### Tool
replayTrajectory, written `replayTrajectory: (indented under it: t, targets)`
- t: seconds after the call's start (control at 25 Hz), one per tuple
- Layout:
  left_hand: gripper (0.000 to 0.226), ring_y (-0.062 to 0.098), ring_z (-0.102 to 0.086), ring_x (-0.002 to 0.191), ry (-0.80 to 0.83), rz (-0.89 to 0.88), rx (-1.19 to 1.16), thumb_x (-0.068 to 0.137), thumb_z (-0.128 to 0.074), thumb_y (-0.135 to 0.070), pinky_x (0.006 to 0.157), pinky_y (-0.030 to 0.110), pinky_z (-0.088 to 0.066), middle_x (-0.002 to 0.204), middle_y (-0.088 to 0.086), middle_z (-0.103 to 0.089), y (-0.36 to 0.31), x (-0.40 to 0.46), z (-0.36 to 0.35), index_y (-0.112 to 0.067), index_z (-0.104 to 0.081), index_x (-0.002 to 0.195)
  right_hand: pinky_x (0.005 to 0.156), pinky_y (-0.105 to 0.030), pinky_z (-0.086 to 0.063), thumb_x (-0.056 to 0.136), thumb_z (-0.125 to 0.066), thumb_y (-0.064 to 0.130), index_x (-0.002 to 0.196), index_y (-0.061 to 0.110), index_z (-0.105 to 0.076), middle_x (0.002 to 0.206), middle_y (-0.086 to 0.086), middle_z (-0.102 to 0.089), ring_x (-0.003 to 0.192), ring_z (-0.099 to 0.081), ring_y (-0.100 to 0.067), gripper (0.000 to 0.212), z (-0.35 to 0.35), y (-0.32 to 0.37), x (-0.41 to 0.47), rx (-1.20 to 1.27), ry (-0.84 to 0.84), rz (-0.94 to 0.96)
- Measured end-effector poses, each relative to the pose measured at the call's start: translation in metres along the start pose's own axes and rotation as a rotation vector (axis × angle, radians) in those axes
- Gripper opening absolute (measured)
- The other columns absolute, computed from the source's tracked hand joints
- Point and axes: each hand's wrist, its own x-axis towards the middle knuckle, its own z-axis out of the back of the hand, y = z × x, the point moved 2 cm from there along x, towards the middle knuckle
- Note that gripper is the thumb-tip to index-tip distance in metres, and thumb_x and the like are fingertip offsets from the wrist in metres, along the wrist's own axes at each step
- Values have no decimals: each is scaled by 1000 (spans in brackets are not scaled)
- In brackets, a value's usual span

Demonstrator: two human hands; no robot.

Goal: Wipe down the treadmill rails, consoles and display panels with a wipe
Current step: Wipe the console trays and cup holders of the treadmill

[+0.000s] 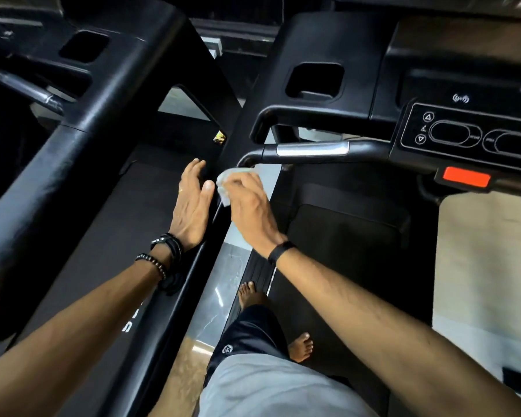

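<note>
Head view — downward, near treadmill (313,94)

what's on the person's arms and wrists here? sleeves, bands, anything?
No sleeves: both forearms are bare. The left hand has a ring on one finger, and its wrist carries a black wrapped cord bracelet plus a dark beaded bracelet. The right hand has a slim black band at the wrist.

Left hand (193,206) flat, fingers straight; right hand (247,203) curled in a pinch, both arms outstretched.
</note>
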Motion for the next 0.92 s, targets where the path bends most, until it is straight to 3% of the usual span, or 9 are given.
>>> replayTrajectory:
  t: [0.08,0.16,0.24,0.4,0.52,0.64,0.8,0.92]
  targets:
    - [74,9,-19,147,17,16,8,97,-22,-62,123,38,-19,164,-3,-19,-2,1,1,-16,-25,155,96,-29,-51,99,-46,1,108,-4,-71,112,-14,-65,113,-54,-27,27,6,7,-25,-24,112,159]
    - [79,14,-21,148,43,9,36,95,-21,-67,118,29,-15,164,-2,-19,-6,1,1,-16,-26,155,95,-34,-54,97,-46,-1,108,-6,-71,114,-16,-65,116,-55,-29,28,11,-6,-13,-65,166,208]
    - [83,16,-22,149,55,-7,69,93,-19,-69,114,22,-8,165,-2,-19,-10,0,1,-15,-26,155,87,-40,-57,93,-53,-8,108,-6,-71,114,-16,-65,115,-56,-29,23,14,-17,13,-107,170,172]
    - [83,19,-25,148,49,-16,106,93,-19,-71,113,28,-9,165,-4,-20,-11,1,2,-18,-28,155,81,-41,-59,93,-48,-2,109,-6,-70,112,-15,-65,110,-59,-31,27,21,-27,38,-208,186,183]
    - [80,18,-26,147,61,-43,121,94,-18,-72,116,35,-18,164,-6,-24,-9,9,-1,-21,-32,154,88,-39,-55,83,-60,-15,110,-1,-71,109,-11,-66,110,-60,-29,33,19,-32,52,-312,181,177]
    - [80,16,-26,148,59,-43,113,94,-15,-71,119,40,-22,162,-4,-29,-19,28,-8,-19,-36,152,92,-42,-52,81,-59,-14,112,2,-71,107,-9,-66,108,-59,-28,36,26,-36,61,-392,160,133]
    - [81,19,-28,148,60,-91,114,95,-14,-68,117,35,-21,160,3,-33,-41,78,-29,-15,-39,151,94,-43,-51,78,-62,-15,118,5,-70,112,-8,-67,112,-60,-29,45,69,-50,58,-496,113,105]
    - [79,21,-29,147,78,-117,119,95,-15,-64,118,39,-22,160,6,-34,-50,105,-38,-13,-40,150,103,-38,-36,82,-59,-8,118,13,-71,119,-1,-66,117,-59,-23,43,114,-61,40,-616,76,91]
